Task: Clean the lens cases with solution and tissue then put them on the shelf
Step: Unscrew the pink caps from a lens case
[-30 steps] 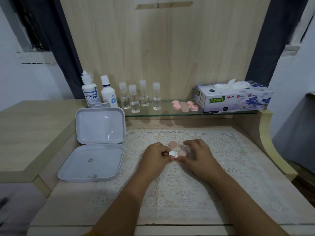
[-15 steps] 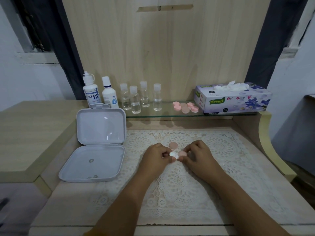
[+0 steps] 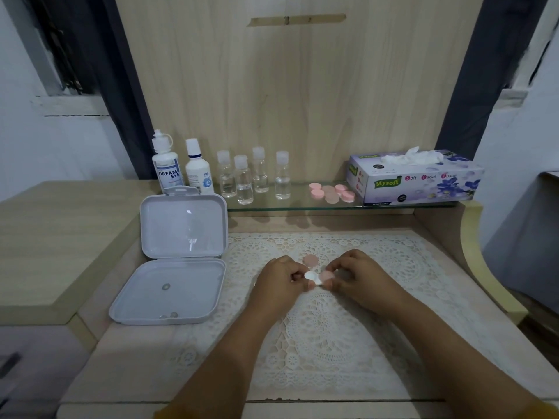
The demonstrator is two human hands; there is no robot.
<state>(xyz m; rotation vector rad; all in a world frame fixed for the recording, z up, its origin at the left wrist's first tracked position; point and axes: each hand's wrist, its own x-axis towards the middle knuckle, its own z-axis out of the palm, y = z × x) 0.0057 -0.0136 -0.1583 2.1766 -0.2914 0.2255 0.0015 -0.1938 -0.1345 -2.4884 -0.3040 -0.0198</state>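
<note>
Both hands meet over the lace mat (image 3: 317, 328). My left hand (image 3: 279, 281) pinches the white side of a small lens case (image 3: 314, 276), and my right hand (image 3: 360, 278) grips its pink cap (image 3: 327, 276). A loose pink cap (image 3: 310, 260) lies on the mat just behind the fingers. Several pink lens cases (image 3: 331, 192) sit on the glass shelf (image 3: 272, 205). Two solution bottles (image 3: 168, 167) stand at the shelf's left end, and a tissue box (image 3: 414, 176) at its right.
A white plastic box (image 3: 175, 267) lies open left of the mat, with small round bits in its base. Several small clear bottles (image 3: 254, 176) stand on the shelf. A raised wooden surface (image 3: 60, 237) lies to the left, and a curved side panel (image 3: 472, 252) bounds the right.
The hands have stayed together on the lens case; the right fingers have shifted slightly around the pink cap. Nothing else has moved.
</note>
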